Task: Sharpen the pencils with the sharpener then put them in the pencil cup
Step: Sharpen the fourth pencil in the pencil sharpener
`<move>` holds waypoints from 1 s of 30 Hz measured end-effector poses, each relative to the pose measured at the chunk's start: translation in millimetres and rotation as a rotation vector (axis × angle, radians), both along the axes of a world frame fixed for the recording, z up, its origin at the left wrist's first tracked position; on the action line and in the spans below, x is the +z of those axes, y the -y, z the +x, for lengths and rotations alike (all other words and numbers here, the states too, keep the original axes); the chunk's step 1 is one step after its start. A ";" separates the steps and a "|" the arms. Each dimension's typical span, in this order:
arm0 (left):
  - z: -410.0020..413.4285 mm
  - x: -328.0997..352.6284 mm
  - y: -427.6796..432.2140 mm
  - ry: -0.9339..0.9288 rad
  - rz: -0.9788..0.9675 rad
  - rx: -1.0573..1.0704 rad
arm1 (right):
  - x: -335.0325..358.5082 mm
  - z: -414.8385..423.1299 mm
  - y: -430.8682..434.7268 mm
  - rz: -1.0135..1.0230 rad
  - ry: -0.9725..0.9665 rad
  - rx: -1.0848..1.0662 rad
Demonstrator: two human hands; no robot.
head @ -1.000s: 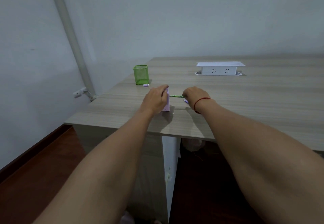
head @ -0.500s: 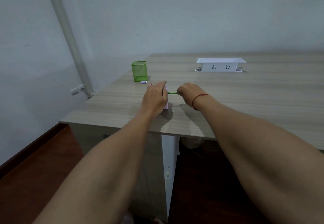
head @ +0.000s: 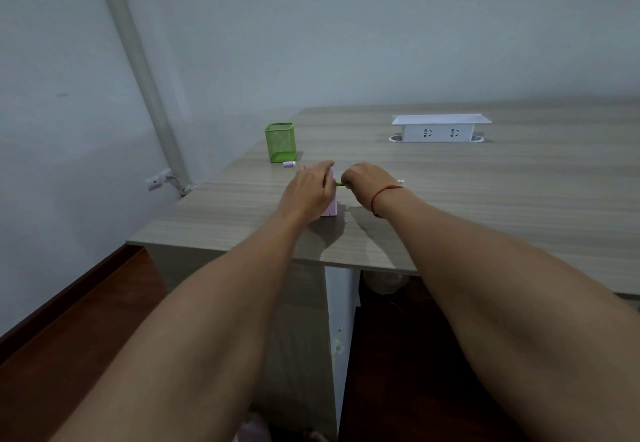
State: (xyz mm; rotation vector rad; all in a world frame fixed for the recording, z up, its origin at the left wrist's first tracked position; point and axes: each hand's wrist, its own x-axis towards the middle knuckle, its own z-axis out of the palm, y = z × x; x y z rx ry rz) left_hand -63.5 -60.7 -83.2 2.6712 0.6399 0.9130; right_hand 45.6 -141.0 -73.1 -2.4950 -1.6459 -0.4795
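My left hand (head: pixel 306 192) is wrapped around the pink sharpener (head: pixel 330 207) on the table (head: pixel 485 199), and my right hand (head: pixel 363 183), at its 3 o'clock, pinches the green pencil (head: pixel 340 184), which lies sideways, tip pointing to 9 o'clock into the sharpener, with the green cup (head: pixel 280 142) at 11 o'clock.

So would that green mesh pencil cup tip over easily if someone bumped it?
Probably. The green mesh pencil cup looks see-through wire, so likely light, and it stands taller than wide. It appears empty, with nothing weighing it down. On the smooth wood-grain table it might slide rather than topple.
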 end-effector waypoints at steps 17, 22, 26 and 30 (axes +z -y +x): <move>-37.3 20.6 -51.9 -0.104 0.053 0.109 | 28.7 -36.1 -12.2 -0.088 -0.230 0.138; -38.8 19.9 -60.3 -0.091 0.019 0.127 | 26.3 -43.7 -20.7 -0.175 -0.180 0.093; -42.2 22.6 -59.9 -0.089 0.089 0.118 | 28.2 -54.0 -26.0 -0.140 -0.074 0.066; -45.9 27.4 -61.1 -0.209 0.205 0.136 | 29.9 -62.5 -34.7 -0.159 -0.054 0.003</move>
